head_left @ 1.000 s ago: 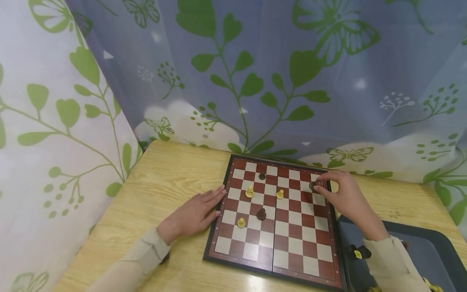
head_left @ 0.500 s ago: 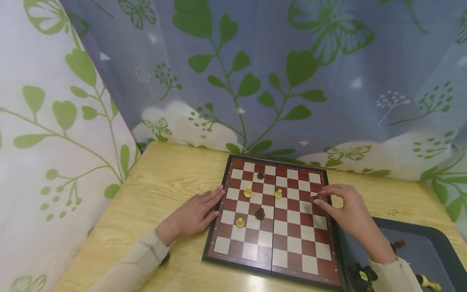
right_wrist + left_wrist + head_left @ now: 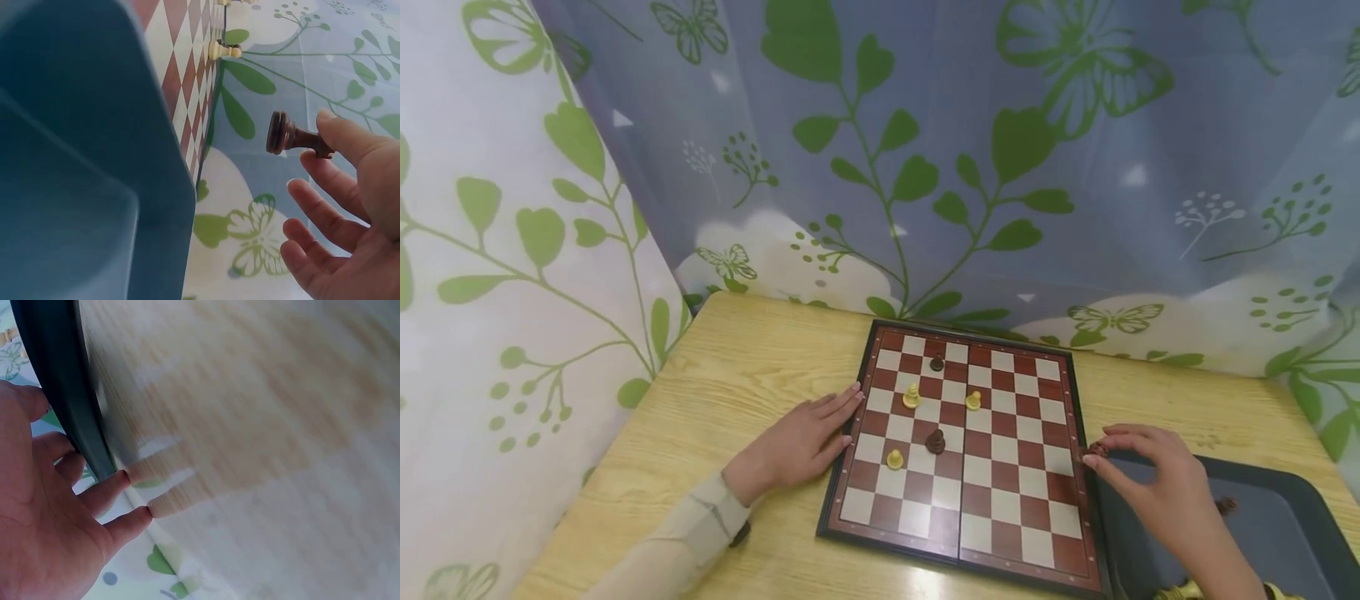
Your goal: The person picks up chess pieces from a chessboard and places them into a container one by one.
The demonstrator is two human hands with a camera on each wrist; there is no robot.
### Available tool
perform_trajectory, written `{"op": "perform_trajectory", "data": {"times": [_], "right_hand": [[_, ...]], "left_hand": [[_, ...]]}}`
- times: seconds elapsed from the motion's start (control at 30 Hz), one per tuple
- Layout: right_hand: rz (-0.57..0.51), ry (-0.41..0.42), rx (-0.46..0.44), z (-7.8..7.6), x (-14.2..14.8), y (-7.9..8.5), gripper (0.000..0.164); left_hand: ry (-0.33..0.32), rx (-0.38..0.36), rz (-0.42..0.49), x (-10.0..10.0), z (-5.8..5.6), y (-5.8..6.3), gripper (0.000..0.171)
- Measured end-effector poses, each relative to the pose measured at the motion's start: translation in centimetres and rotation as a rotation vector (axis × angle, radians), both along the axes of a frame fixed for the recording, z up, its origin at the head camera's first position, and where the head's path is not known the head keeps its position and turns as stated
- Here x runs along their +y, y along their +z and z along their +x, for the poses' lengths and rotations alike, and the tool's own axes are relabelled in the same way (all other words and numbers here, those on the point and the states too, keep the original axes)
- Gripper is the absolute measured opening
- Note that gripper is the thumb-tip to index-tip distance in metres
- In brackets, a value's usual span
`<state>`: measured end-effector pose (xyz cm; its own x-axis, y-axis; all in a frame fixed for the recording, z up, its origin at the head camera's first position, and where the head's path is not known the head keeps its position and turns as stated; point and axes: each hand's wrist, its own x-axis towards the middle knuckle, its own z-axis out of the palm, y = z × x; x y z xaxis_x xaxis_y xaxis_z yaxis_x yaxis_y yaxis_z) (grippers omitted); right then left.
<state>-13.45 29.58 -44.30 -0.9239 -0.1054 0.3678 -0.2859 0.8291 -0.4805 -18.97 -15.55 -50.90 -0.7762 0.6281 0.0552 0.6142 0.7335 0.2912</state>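
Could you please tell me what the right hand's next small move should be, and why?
I would probably have the right hand lower the dark piece into the tray: the piece is pinched in the air, the head view shows it at the right edge of the board, and the tray beside that edge holds other pieces.

The head camera looks forward and down from above, across the chessboard (image 3: 1033, 479) to the surface's (image 3: 767, 354) far edge. The left wrist camera views the left hand (image 3: 56, 525) closely, tilted; the right, close beside the tray (image 3: 156, 200), faces the right hand (image 3: 382, 206), sharing chessboard and patterned curtain (image 3: 925, 50) with the head view.
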Motion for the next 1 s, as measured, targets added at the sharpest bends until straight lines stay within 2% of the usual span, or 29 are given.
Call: {"op": "perform_trajectory", "data": {"times": [0.37,0.53,0.63,0.77,1.0], "right_hand": [[0.034,-0.125,-0.088,4.0,1.9,-0.4,0.024],[0.038,-0.224,-0.056,5.6,2.9,-0.9,0.025],[0.021,-0.271,0.011,6.4,3.5,-1.3,0.025],[0.016,-0.297,0.112,7.2,4.5,-1.7,0.027],[0.025,-0.344,0.139,7.7,6.1,-2.4,0.029]], "left_hand": [[0.002,0.002,-0.002,0.1,0.0,0.0,0.061],[0.004,-0.007,-0.001,0.1,0.0,0.1,0.061],[0.003,-0.011,0.005,0.2,-0.1,0.0,0.061],[-0.005,-0.022,0.013,0.4,0.0,-0.1,0.061],[0.003,-0.022,0.015,0.2,-0.1,0.2,0.061]]}}
